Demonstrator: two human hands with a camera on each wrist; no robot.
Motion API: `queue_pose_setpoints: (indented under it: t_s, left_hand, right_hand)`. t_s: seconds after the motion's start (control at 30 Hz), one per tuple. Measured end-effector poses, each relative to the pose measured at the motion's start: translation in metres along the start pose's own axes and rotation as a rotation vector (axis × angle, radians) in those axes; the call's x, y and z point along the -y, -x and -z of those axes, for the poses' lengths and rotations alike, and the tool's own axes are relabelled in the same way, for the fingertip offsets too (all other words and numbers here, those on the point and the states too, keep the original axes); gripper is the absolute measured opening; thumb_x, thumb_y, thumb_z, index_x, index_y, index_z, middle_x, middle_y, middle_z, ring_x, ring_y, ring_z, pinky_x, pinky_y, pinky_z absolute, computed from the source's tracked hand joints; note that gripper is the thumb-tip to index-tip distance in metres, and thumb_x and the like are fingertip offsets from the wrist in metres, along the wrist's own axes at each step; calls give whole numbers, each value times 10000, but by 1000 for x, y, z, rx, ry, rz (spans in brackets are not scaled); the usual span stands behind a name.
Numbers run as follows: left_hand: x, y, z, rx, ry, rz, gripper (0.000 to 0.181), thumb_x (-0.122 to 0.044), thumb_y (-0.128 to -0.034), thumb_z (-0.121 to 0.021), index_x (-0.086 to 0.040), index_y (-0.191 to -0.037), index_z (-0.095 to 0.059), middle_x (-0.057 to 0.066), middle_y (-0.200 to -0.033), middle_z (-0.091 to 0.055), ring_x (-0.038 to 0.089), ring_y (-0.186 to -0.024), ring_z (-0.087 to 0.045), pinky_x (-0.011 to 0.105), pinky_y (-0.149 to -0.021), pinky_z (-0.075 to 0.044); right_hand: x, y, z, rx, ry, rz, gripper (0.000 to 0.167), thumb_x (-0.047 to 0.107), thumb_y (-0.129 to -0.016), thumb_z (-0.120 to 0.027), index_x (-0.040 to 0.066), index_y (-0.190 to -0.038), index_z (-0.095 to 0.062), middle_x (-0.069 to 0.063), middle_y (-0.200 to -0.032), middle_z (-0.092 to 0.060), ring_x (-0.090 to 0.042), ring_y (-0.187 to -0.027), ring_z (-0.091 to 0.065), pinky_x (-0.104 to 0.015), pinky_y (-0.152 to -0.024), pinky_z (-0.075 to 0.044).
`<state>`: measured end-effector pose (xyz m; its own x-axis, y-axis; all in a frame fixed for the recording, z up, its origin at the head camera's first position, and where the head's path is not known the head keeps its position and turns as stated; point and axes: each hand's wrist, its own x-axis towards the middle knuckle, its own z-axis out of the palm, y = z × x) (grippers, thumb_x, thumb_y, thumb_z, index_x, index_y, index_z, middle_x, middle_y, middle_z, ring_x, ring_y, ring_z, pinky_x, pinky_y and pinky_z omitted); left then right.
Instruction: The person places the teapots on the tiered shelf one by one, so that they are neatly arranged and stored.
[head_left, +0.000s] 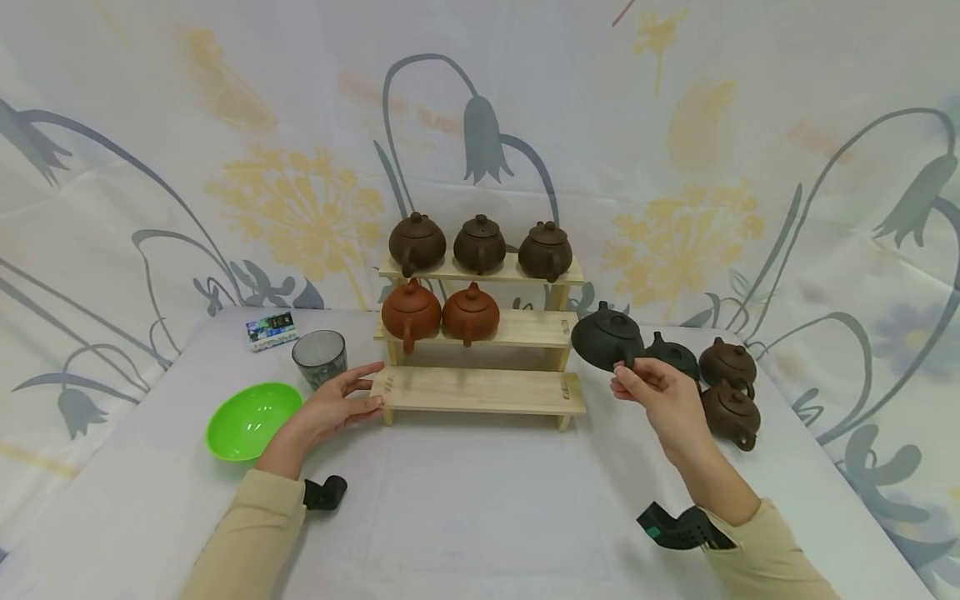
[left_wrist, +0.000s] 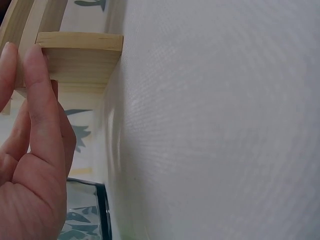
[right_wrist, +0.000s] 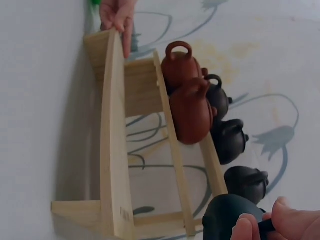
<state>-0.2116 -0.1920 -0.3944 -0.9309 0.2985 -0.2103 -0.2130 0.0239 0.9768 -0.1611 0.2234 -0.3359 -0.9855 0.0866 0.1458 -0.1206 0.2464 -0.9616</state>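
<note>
My right hand [head_left: 663, 396] pinches a black teapot [head_left: 606, 335] by its handle and holds it up beside the right end of a three-tier wooden rack [head_left: 472, 390]. In the right wrist view, thumb and finger meet at this teapot's handle [right_wrist: 266, 226]. At the rack's left end my left hand [head_left: 333, 408] holds the lowest shelf, its thumb at the front edge [left_wrist: 80, 41]. Two reddish-brown teapots [head_left: 411, 312] [head_left: 471, 315] sit on the middle shelf, left and centre. Three dark brown teapots [head_left: 417, 243] [head_left: 480, 246] [head_left: 546, 252] line the top shelf.
Right of the rack stand another black teapot [head_left: 672, 357] and two brown teapots [head_left: 727, 365] [head_left: 731, 412]. At left are a green bowl [head_left: 253, 421], a glass [head_left: 320, 357] and a small printed box [head_left: 272, 331]. A flowered cloth [head_left: 570, 108] hangs behind.
</note>
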Motion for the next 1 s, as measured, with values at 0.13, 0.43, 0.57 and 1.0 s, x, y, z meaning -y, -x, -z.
queue_pose_setpoints:
  t_s: [0.13,0.43,0.57,1.0]
  left_hand:
    - [0,1,0,-1,-2,4,646,64,-897,-555,8,-1457,-238,261,-1323,-263,115,-852,-600,288,-832,-503]
    - [0,0,1,-5,0,9,651,56,-894,-566,-1,-1457,-244,255,-1325,-260,117,-854,-596,280,-828,-504]
    - [1,0,1,1,4,5,652,55,-895,-564,0,-1458,-240,255,-1327,-259,118,-858,-598,283,-832,-503]
    - [1,-2,1,4,12,3,650,71,-893,-556,9,-1456,-238,254,-1313,-267,119,-850,-603,290,-829,-505]
  right_hand:
    - [5,-1,-12,34,-24,15,274,65,-930,-566,-161,-1080,-520,8,-863,-652,-65,-753,-640,-220,-729,-526]
    - [9,-10,-39,67,-34,27,244,45,-913,-586,-151,-1058,-564,-132,-919,-653,-150,-780,-646,-229,-741,-525]
    - [9,-14,-49,76,-55,32,237,39,-900,-605,-151,-1039,-574,-84,-880,-653,-154,-769,-639,-222,-733,-524]
    - [9,-26,-78,50,-123,-5,200,-9,-866,-633,-153,-1000,-595,-84,-879,-671,-82,-699,-642,-223,-709,-531]
